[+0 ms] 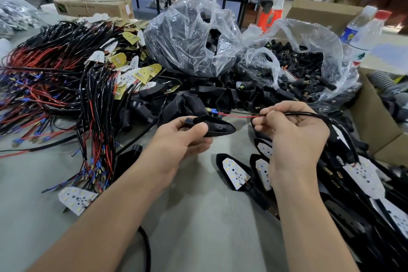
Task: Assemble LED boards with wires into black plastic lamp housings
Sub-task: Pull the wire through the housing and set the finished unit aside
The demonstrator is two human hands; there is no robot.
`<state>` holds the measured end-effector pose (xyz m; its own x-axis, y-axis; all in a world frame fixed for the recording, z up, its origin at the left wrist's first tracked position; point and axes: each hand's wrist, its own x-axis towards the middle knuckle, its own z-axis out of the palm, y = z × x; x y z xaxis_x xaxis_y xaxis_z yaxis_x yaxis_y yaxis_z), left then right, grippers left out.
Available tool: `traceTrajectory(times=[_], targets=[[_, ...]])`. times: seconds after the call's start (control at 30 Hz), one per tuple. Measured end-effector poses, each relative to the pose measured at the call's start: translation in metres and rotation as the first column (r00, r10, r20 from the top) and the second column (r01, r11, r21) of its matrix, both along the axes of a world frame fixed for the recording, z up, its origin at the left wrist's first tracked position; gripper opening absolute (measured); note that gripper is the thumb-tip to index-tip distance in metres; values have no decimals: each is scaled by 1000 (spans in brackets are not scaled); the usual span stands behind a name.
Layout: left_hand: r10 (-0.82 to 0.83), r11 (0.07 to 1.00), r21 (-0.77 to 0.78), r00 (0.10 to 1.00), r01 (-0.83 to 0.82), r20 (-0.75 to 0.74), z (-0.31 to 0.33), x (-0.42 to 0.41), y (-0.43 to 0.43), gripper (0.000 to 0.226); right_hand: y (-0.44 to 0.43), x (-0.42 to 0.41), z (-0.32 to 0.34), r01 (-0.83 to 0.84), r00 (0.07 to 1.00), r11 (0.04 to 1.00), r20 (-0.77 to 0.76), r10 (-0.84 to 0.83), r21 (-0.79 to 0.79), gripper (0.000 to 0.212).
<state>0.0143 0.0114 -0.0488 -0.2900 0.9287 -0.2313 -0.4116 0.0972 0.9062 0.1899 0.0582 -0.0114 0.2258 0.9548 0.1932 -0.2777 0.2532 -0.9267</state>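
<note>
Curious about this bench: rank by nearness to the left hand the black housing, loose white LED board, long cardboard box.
1. Black housing, held in the left hand.
2. Loose white LED board, lying lower left.
3. Long cardboard box, far back left.

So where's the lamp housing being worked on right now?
Head view, centre: the black housing is gripped in the left hand, just left of the right hand, which pinches the red wire.
</note>
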Motion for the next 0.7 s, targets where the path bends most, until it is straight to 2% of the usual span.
traceTrajectory(times=[0.13, 0.2, 0.33, 0.47, 0.7], targets=[[44, 997, 66, 998, -40, -51, 3, -1, -2, 35, -1, -2, -2, -85, 989, 996, 121, 89, -35, 29], [19, 995, 99, 996, -10, -92, 5, -2, -4, 42, 0, -2, -3, -85, 983, 995, 159, 93, -56, 26], [-17, 992, 125, 990, 35, -143, 9, -2, -7, 42, 0, -3, -5, -54, 978, 997, 199, 66, -63, 19], [-36, 991, 116, 974, 64, -225, 9, 2, -8, 38, -2, -11, -8, -91, 990, 994, 103, 97, -66, 21], [50, 988, 153, 979, -20, -195, 12, 3, -9, 49, -2, -10, -9, -13, 974, 999, 224, 22, -44, 24]])
